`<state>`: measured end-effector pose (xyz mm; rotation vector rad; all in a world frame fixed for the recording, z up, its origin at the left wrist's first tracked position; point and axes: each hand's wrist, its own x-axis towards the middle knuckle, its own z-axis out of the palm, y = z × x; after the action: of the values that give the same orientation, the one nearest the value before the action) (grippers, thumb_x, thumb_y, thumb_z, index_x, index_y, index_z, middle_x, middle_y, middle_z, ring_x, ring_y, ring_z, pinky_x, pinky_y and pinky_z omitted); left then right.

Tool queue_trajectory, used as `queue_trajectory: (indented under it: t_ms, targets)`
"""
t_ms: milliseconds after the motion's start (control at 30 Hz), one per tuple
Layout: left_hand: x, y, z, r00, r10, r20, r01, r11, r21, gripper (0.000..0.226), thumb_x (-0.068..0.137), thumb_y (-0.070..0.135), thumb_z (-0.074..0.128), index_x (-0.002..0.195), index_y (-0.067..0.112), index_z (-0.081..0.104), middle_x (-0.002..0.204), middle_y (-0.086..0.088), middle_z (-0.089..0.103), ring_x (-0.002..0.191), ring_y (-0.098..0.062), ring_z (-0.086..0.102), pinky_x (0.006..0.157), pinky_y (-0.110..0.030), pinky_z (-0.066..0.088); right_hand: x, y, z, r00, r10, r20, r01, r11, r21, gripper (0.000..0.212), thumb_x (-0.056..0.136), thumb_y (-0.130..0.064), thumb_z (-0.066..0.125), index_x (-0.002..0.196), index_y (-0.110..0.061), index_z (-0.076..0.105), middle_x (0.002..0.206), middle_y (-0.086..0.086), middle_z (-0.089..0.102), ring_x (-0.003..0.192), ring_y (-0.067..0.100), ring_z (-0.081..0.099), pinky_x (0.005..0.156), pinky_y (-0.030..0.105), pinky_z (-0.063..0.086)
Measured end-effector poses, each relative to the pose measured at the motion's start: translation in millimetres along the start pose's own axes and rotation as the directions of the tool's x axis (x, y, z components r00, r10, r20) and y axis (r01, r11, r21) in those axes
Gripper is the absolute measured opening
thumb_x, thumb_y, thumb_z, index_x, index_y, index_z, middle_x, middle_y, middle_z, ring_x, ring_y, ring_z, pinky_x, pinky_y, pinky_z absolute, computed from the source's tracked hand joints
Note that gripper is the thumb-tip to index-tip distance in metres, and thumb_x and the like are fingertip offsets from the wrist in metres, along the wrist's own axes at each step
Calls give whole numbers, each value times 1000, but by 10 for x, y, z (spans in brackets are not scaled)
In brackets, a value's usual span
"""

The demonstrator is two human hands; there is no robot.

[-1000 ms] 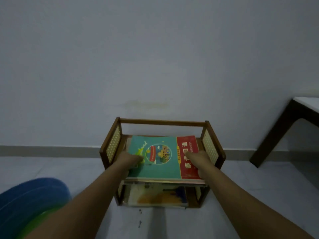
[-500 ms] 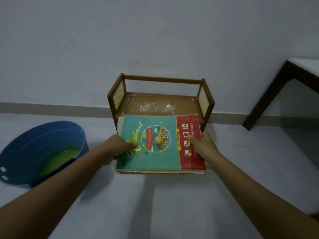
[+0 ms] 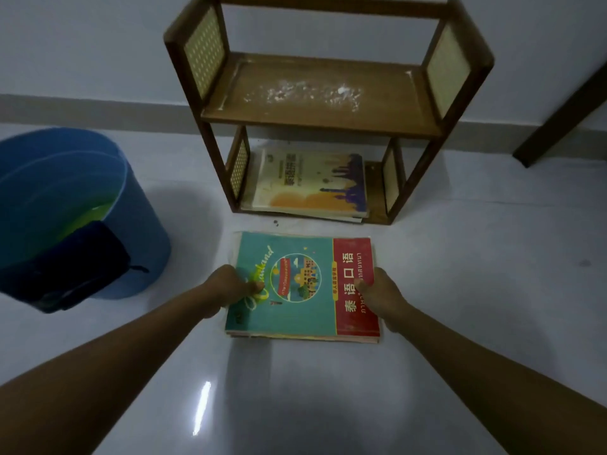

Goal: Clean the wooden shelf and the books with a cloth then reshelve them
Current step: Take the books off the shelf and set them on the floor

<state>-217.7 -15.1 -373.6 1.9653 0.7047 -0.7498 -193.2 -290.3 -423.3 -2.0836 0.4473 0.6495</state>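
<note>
Teal-and-red language book stack (image 3: pixel 303 287) has come off the wooden shelf (image 3: pixel 315 96) and now sits on the floor (image 3: pixel 460 290), left hand (image 3: pixel 226 289) and right hand (image 3: pixel 382 295) still pinching its edges. White dust (image 3: pixel 305 91) lies exposed, ready for wiping; another book (image 3: pixel 312 185) remains below.

Both bare forearms are reaching forward and down from the lower corners of the view, converging toward the stack of books (image 3: pixel 302 287). The left hand (image 3: pixel 226 290) is gripping the stack's left edge, its thumb lying across the top cover and its fingers curling out of sight beneath. The right hand (image 3: pixel 381 298) is gripping the stack's right edge in the same way, thumb pressing on the cover, fingers tucked under. Both wrists are lying low, roughly level with the stack, one at each side of it.
</note>
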Motion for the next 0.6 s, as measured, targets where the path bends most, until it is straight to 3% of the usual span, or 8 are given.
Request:
queue_trajectory:
  t_ms: [200,267,333,400,433,467,533,600]
  targets:
    - [430,-236,150,999,31,14,-32,997,76,23,85,29,70,86,7,62,83,-6,65,86,-25,64,63,-25,45,248,193,226,995,-55,-80,42,986,-163,30,94,-23,55,121,-12,48,112,8,64,97,24,65,83,44,57]
    - [486,-227,143,995,53,82,-71,969,236,30,88,37,65,95,8,64,88,-4,67,93,-24,65,66,-24,47,255,231,213,996,-64,-63,47,969,-241,29,93,-27,54,119,-15,48,114,9,63,98,24,63,84,45,57]
    - [514,-163,72,988,42,149,-126,772,623,42,92,50,54,107,11,62,100,-3,65,94,-18,62,77,-25,49,229,124,86,994,-101,-29,79,901,-426,30,92,-33,54,117,-17,48,117,10,57,101,23,59,87,41,54]
    - [641,-22,-116,982,188,35,-140,581,802,50,89,58,50,106,13,61,97,-2,63,85,-12,60,79,-26,52,361,-151,-167,973,-227,-33,170,811,-559,39,93,-35,53,127,-17,45,128,12,48,114,26,52,92,38,47]
    - [714,92,-240,955,292,-59,-139,612,779,45,88,57,53,102,15,60,95,0,63,80,-10,60,75,-26,53,498,-351,-296,944,-326,-44,249,796,-552,39,94,-32,52,130,-19,44,133,12,45,118,26,50,93,39,46]
    - [872,177,-320,884,451,-122,-216,626,749,37,89,52,55,102,17,59,95,0,63,79,-9,60,71,-25,53,602,-569,-407,911,-409,-53,327,794,-512,33,94,-28,52,125,-21,47,133,12,46,116,25,50,90,37,48]
    - [1149,448,-421,786,595,-169,-371,672,641,29,91,39,56,107,16,59,98,-2,65,84,-14,64,66,-24,52,823,-964,-522,872,-483,-79,408,806,-429,17,93,-17,51,109,-21,51,123,18,54,100,27,55,72,31,45]
    - [1399,760,-385,823,525,-215,-389,798,459,34,90,38,57,108,9,58,99,-6,65,89,-21,66,69,-31,57,1039,-1196,-525,913,-398,-94,342,869,-357,24,97,-9,49,118,-1,54,110,28,58,90,36,57,62,37,39]
